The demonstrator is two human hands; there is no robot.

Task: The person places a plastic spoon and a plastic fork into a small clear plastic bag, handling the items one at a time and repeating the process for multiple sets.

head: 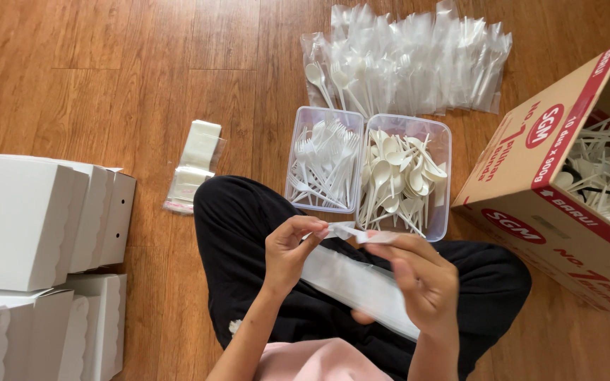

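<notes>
Underneath, warm wooden floor throughout.

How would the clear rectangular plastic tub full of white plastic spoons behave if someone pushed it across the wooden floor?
The clear rectangular plastic tub of white plastic spoons would probably slide easily, since the wooden floor looks smooth. It seems light. Spoons piled loosely above its rim might shift or spill if shoved hard.

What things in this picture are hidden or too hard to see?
- Head view: what lies inside the long clear plastic sleeve is unclear; the right hand covers its lower end.
- The left hand fingertips hide the sleeve's opening.
- The brown cardboard box of white cutlery is cut off by the right edge.
- The white paperboard boxes are cut off at the left edge.
</notes>
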